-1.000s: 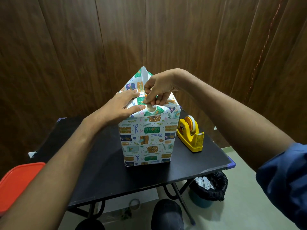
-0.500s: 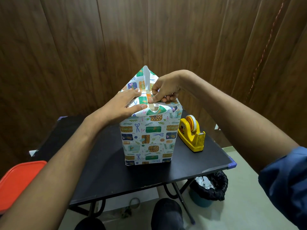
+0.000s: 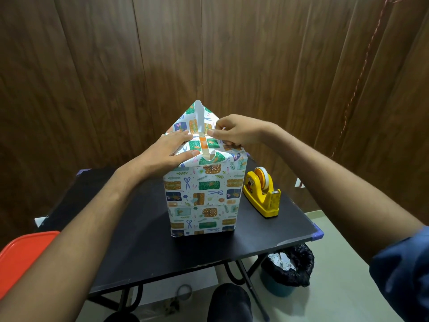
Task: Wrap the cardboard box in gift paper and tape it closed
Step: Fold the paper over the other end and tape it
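A tall box wrapped in white patterned gift paper (image 3: 202, 198) stands upright on the black table (image 3: 130, 247). Its far paper flap (image 3: 185, 123) sticks up in a point. A strip of clear tape (image 3: 201, 133) runs from the top face up along that flap. My left hand (image 3: 166, 151) lies flat on the left part of the top, fingers straight, pressing the paper down. My right hand (image 3: 232, 132) has curled fingers at the right side of the tape, thumb and finger touching the paper there.
A yellow tape dispenser (image 3: 263, 192) sits on the table right of the box. A red plastic lid or seat (image 3: 21, 254) is at the lower left. A bin lined with a black bag (image 3: 286, 268) stands on the floor under the table's right corner. Wood panels behind.
My right hand has slid right, off the middle of the top, uncovering the tape strip that now reaches up the far flap. My left hand stays pressed on the top.
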